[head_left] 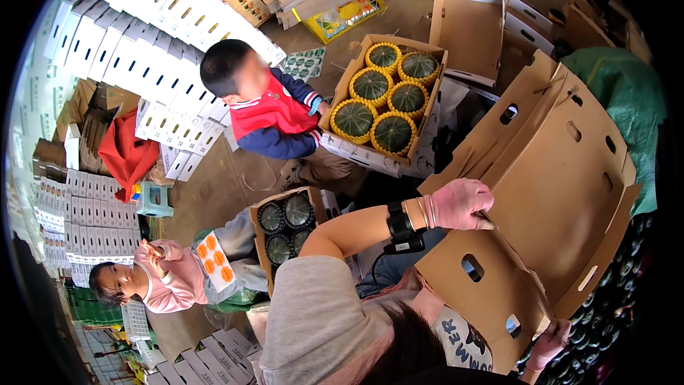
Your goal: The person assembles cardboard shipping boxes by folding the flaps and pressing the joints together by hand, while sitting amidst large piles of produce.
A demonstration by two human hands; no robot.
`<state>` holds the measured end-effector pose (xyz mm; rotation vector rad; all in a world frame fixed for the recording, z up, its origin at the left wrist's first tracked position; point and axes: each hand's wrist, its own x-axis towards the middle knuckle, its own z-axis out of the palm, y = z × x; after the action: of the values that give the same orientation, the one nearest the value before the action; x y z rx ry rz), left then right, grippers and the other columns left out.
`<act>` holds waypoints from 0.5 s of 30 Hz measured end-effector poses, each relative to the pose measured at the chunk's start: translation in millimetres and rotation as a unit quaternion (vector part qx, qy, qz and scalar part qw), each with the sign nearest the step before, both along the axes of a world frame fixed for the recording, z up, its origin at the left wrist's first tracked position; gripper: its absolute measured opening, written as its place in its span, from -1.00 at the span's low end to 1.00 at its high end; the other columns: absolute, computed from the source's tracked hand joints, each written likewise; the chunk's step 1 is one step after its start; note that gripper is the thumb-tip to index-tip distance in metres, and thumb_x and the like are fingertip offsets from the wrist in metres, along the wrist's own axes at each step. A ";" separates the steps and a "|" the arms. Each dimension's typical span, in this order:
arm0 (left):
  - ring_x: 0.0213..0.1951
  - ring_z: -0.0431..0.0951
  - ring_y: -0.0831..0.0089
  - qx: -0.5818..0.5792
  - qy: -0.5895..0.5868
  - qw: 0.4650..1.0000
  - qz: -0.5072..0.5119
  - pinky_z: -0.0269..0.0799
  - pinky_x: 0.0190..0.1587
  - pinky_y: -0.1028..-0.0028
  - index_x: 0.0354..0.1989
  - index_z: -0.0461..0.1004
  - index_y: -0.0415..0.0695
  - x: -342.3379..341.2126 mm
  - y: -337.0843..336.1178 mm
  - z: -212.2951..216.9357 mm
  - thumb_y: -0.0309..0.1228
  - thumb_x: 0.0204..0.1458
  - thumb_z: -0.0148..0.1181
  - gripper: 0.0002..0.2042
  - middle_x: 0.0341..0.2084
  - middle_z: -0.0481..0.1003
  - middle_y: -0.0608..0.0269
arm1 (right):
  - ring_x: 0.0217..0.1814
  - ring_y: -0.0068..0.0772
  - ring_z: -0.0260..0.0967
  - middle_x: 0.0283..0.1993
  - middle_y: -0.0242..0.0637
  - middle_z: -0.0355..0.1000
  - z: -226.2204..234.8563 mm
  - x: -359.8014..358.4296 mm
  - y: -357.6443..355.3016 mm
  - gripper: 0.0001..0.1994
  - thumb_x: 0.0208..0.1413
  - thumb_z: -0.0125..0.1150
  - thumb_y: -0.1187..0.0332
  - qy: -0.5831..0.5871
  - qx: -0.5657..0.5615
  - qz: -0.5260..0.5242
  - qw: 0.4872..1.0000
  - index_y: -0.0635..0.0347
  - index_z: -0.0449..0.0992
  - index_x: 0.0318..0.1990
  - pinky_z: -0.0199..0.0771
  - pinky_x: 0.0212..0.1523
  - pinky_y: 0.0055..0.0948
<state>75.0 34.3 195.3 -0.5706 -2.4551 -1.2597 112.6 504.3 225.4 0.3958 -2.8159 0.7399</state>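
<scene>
My left hand (459,204), in a pink glove, is closed on the edge of a brown cardboard box (570,171), partly folded, with oval hand holes. Lower down, my right hand (550,346), also pink-gloved, grips the lower edge of the same cardboard near a corner. One panel (491,278) slants between my two hands, and the wide inner side faces up. A black strapped device (404,227) is on my left wrist. Beyond my left hand stands an open box (336,122) of green squashes (372,85) in yellow foam nets.
A person in a red and navy jacket (267,110) touches the squash box. Another person in pink (178,278) has a sheet of orange stickers (215,262) on the lap. Beside my left arm is a box of dark-netted squashes (298,208). Many dark squashes (605,314) lie at right.
</scene>
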 end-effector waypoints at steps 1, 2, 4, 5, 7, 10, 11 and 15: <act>-0.45 0.45 0.10 -0.001 0.006 1.000 0.000 0.37 -0.43 0.23 -0.55 0.35 -0.11 0.4 -0.1 0.0 -0.16 -0.21 0.47 -0.61 -0.58 0.38 0.18 | -0.39 -0.30 0.13 -0.43 -0.22 0.17 0.8 0.1 -1.6 -0.91 0.26 0.00 0.54 0.003 -0.012 0.006 1.000 0.30 0.30 -0.33 0.27 -0.29 -0.37; -0.45 0.45 0.10 -0.001 0.010 1.000 0.002 0.37 -0.42 0.23 -0.55 0.35 -0.11 0.5 0.0 -0.1 -0.16 -0.21 0.48 -0.61 -0.58 0.38 0.18 | -0.39 -0.30 0.13 -0.43 -0.21 0.18 1.3 0.1 -2.7 -0.91 0.26 0.00 0.54 0.004 -0.011 0.005 1.000 0.30 0.30 -0.33 0.27 -0.30 -0.37; -0.45 0.45 0.10 0.000 0.004 1.000 0.002 0.37 -0.42 0.23 -0.55 0.35 -0.11 0.8 -0.2 -0.7 -0.17 -0.21 0.48 -0.61 -0.58 0.39 0.19 | -0.39 -0.29 0.13 -0.42 -0.21 0.18 1.7 0.3 -3.6 -0.91 0.25 0.01 0.55 0.002 -0.005 0.002 1.000 0.31 0.31 -0.33 0.28 -0.30 -0.37; -0.45 0.45 0.10 0.000 -0.003 1.000 -0.001 0.37 -0.42 0.23 -0.55 0.35 -0.11 0.6 -0.3 -1.2 -0.17 -0.21 0.48 -0.61 -0.58 0.39 0.19 | -0.39 -0.28 0.13 -0.42 -0.21 0.18 1.2 0.5 -3.7 -0.90 0.25 0.02 0.55 0.021 -0.001 0.005 1.000 0.31 0.31 -0.34 0.28 -0.30 -0.37; -0.45 0.45 0.10 0.000 -0.012 1.000 -0.006 0.37 -0.43 0.23 -0.55 0.35 -0.10 0.4 -0.5 -2.0 -0.17 -0.21 0.48 -0.61 -0.58 0.39 0.19 | -0.38 -0.28 0.13 -0.42 -0.21 0.18 0.2 0.9 -2.7 -0.90 0.25 0.03 0.54 0.011 0.002 -0.002 1.000 0.31 0.31 -0.34 0.28 -0.29 -0.37; -0.45 0.45 0.10 0.002 -0.009 1.000 -0.009 0.37 -0.43 0.23 -0.55 0.35 -0.10 -0.2 -0.9 -2.5 -0.17 -0.22 0.48 -0.61 -0.58 0.39 0.20 | -0.37 -0.29 0.14 -0.42 -0.21 0.18 -1.9 1.3 -0.7 -0.89 0.26 0.03 0.52 0.018 0.013 -0.004 1.000 0.31 0.31 -0.33 0.28 -0.29 -0.36; -0.45 0.45 0.10 0.003 -0.001 1.000 -0.006 0.37 -0.43 0.23 -0.55 0.35 -0.10 -0.1 -1.0 -2.4 -0.17 -0.22 0.48 -0.61 -0.58 0.39 0.20 | -0.37 -0.29 0.14 -0.42 -0.21 0.18 -2.8 1.0 -0.2 -0.89 0.26 0.04 0.51 0.024 0.017 -0.003 1.000 0.31 0.31 -0.33 0.28 -0.28 -0.36; -0.42 0.49 0.13 0.000 -0.008 1.000 -0.001 0.42 -0.39 0.25 -0.55 0.39 -0.11 0.2 -1.1 -0.9 -0.18 -0.23 0.48 -0.64 -0.56 0.43 0.19 | -0.37 -0.29 0.13 -0.42 -0.22 0.19 -5.9 0.5 1.1 -0.87 0.28 0.04 0.48 0.027 0.000 -0.007 1.000 0.30 0.32 -0.33 0.28 -0.28 -0.37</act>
<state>75.2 33.2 194.4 -0.5651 -2.4679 -1.2711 113.1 505.4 219.5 0.3905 -2.7659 0.7163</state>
